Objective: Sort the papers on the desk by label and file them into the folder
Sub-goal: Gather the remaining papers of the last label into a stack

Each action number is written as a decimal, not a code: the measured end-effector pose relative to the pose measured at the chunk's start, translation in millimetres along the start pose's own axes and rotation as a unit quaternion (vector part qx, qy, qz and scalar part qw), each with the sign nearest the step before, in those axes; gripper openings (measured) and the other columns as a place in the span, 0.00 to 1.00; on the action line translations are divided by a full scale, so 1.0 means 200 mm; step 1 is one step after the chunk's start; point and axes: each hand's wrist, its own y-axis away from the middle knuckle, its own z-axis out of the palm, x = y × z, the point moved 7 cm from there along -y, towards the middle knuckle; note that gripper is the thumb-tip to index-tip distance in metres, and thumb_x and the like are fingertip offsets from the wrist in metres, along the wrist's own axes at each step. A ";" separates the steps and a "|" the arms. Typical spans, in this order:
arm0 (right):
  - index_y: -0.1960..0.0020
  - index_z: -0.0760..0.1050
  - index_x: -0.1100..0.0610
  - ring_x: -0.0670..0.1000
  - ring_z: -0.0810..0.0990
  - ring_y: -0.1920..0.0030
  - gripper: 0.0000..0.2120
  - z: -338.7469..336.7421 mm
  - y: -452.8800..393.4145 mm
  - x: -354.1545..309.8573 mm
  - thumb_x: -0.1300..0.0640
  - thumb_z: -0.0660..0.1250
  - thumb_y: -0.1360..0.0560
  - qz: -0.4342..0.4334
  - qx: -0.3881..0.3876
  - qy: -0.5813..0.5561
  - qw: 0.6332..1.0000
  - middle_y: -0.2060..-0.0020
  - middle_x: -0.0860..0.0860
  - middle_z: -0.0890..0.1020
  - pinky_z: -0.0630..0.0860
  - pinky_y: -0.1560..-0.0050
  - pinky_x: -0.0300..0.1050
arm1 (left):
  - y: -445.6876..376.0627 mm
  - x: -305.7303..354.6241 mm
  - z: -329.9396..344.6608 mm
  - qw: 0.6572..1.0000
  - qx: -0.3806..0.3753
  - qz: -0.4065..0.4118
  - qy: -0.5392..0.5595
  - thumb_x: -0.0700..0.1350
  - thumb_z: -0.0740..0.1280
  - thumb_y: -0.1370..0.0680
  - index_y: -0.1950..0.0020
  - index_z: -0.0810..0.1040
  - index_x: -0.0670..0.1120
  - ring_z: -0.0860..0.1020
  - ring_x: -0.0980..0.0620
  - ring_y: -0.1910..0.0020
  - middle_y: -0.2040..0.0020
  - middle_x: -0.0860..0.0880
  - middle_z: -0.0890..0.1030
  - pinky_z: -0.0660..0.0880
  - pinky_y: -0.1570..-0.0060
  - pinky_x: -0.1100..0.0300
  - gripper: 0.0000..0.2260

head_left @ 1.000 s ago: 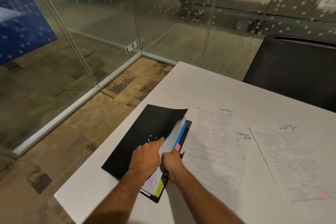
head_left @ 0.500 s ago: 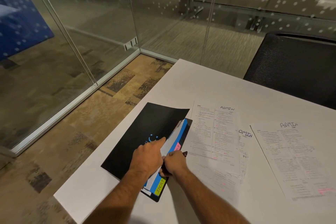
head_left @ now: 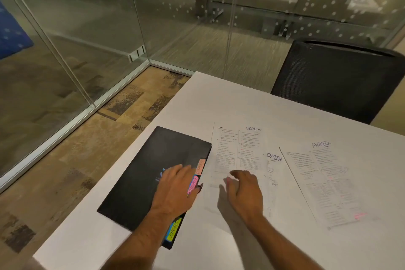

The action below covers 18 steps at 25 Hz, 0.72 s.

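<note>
- My left hand (head_left: 175,190) lies flat on the black folder (head_left: 149,173), fingers straight and spread, pressing the closed cover down near its right edge; it grips nothing.
- The folder sits near the left edge of the tabletop (head_left: 219,98), closer to the near left corner than the far one, turned at an angle to that edge.
- Coloured label tabs stick out along the folder's right edge: a yellow tab (head_left: 174,231) nearest me below my left wrist, a pink tab (head_left: 192,185) just beside my left fingers, and a paler tab (head_left: 200,166) beyond it.
- My right hand (head_left: 245,190) is just right of the folder, over the nearest sheet (head_left: 238,149), fingers loosely bent and holding nothing; whether it touches the paper I cannot tell.
- That sheet, headed ADMIN, lies against the folder's right edge in the middle of the tabletop.
- A second sheet (head_left: 272,160) shows partly from beneath it, and a third ADMIN sheet (head_left: 328,182) lies further right, well apart from both hands.
- Beyond the far edge stands a black mesh chair (head_left: 333,79).
</note>
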 end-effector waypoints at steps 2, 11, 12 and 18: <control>0.21 0.57 0.51 0.58 0.55 0.21 0.37 0.06 0.04 0.22 0.31 0.48 0.23 -0.015 -0.093 0.114 0.989 0.21 0.50 0.58 0.52 0.22 0.53 | -0.02 0.18 0.09 0.995 -0.020 0.088 -0.041 0.64 0.64 0.24 0.30 0.72 0.51 0.75 0.44 0.32 0.32 0.49 0.77 0.69 0.30 0.44 0.27; 0.21 0.34 0.49 0.53 0.23 0.25 0.51 -0.06 0.25 0.67 0.18 0.38 0.32 -0.033 -0.176 0.246 0.953 0.23 0.52 0.30 0.28 0.26 0.62 | 0.01 0.71 0.49 0.962 -0.219 0.155 -0.039 0.76 0.28 0.38 0.21 0.34 0.58 0.31 0.44 0.23 0.24 0.52 0.28 0.27 0.32 0.40 0.47; 0.21 0.34 0.49 0.53 0.23 0.25 0.51 -0.11 0.28 0.70 0.18 0.39 0.32 -0.030 -0.170 0.243 0.955 0.23 0.52 0.30 0.28 0.26 0.62 | 0.02 0.75 0.50 0.959 -0.222 0.172 -0.035 0.76 0.24 0.42 0.21 0.35 0.58 0.32 0.44 0.23 0.24 0.52 0.27 0.27 0.32 0.40 0.51; 0.19 0.48 0.51 0.54 0.35 0.21 0.49 -0.24 0.42 0.86 0.21 0.49 0.29 -0.008 -0.183 0.228 0.956 0.20 0.56 0.47 0.41 0.27 0.64 | 0.08 0.90 0.53 0.953 -0.235 0.190 -0.026 0.73 0.41 0.25 0.20 0.45 0.60 0.40 0.46 0.20 0.20 0.55 0.38 0.37 0.24 0.41 0.35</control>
